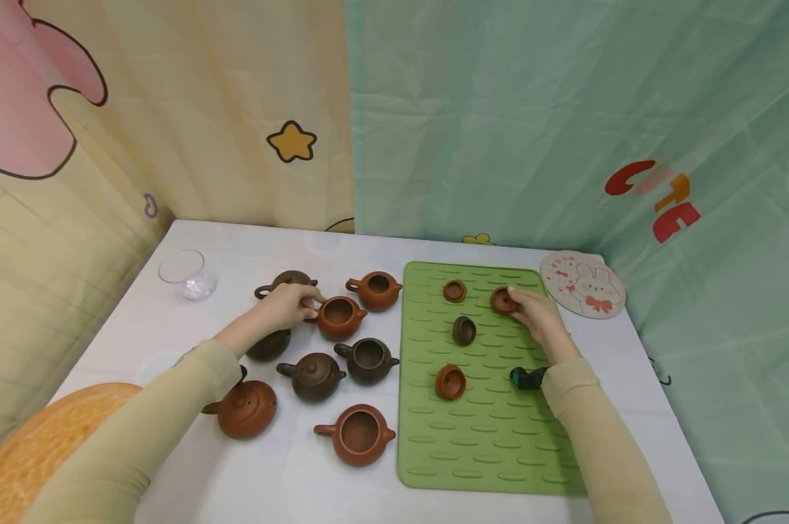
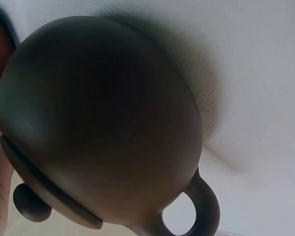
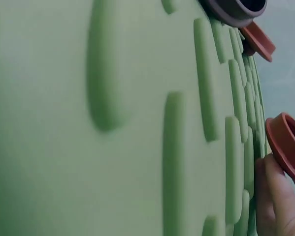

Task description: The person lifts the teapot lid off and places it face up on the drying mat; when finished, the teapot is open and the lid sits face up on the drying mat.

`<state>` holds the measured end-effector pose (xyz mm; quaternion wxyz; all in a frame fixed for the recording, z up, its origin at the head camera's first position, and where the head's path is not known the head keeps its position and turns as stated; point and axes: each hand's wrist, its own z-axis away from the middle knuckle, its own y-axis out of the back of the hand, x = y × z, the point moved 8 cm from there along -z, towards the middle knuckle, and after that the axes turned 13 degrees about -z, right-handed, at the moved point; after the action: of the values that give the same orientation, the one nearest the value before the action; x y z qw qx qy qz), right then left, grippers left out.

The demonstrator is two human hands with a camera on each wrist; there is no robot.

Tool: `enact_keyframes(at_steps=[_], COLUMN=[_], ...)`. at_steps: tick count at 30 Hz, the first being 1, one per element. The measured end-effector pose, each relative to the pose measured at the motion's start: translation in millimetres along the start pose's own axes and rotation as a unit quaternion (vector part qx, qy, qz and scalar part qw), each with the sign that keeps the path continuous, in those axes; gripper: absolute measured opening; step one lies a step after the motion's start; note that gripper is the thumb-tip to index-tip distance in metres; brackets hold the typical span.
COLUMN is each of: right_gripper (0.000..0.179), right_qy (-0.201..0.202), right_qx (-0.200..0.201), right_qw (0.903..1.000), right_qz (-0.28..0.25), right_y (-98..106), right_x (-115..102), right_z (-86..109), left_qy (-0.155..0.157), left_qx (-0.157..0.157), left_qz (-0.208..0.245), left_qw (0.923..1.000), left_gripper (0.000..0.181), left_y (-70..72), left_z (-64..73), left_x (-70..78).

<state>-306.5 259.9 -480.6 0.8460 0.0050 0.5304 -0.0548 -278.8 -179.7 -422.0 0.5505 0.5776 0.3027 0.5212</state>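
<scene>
My left hand (image 1: 290,306) pinches the handle of a lidless reddish-brown teapot (image 1: 338,320) on the white table. A dark brown lidded teapot (image 2: 103,118) fills much of the left wrist view, close beside that hand. On the right, my right hand (image 1: 538,313) holds a small reddish-brown teapot lid (image 1: 501,301) by its edge, hollow side showing, over the far part of the green mat (image 1: 486,444). The right wrist view shows the fingers (image 3: 280,196) at the rim of this lid (image 3: 285,142).
Several brown teapots, some lidded, stand left of the mat, including a dark lidless one (image 1: 370,362) and an orange-brown one (image 1: 376,292). On the mat lie a dark lid (image 1: 464,331) and reddish lids (image 1: 450,382). A clear glass (image 1: 188,275) and a rabbit coaster (image 1: 583,284) sit toward the back.
</scene>
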Motion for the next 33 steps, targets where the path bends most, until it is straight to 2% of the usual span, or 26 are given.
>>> enact_keyframes(at_steps=[4, 10, 17, 25, 29, 31, 33], right_gripper=[0.063, 0.054, 0.055, 0.058, 0.057, 0.056, 0.054], right_qy=[0.017, 0.039, 0.039, 0.039, 0.083, 0.112, 0.134], right_qx=[0.029, 0.071, 0.050, 0.022, 0.024, 0.023, 0.018], right_qw=[0.9994, 0.9955, 0.9895, 0.9893, 0.9855, 0.9801, 0.9747], right_qz=[0.007, 0.049, 0.130, 0.138, 0.146, 0.162, 0.178], right_y=[-2, 0, 1, 4, 5, 1, -9], right_x=[-3, -5, -4, -2, -15, -26, -35], right_z=[1.0, 5.7, 4.2, 5.4, 17.1, 27.7, 40.6], left_qy=[0.003, 0.009, 0.000, -0.023, -0.040, -0.052, -0.065], left_qx=[-0.002, -0.003, 0.007, 0.003, 0.033, 0.054, 0.058], left_qz=[0.004, 0.006, 0.000, -0.019, -0.038, -0.039, -0.025], left_qw=[1.0000, 0.9999, 1.0000, 0.9996, 0.9979, 0.9964, 0.9959], left_gripper=[0.025, 0.024, 0.023, 0.029, 0.035, 0.035, 0.033], left_y=[-1.0, -2.4, -0.8, 0.3, 14.3, 23.4, 27.6], left_z=[1.0, 2.5, 2.8, 4.9, 15.1, 25.8, 39.9], left_x=[0.2, -0.6, -0.3, 2.3, 6.4, 9.4, 12.2])
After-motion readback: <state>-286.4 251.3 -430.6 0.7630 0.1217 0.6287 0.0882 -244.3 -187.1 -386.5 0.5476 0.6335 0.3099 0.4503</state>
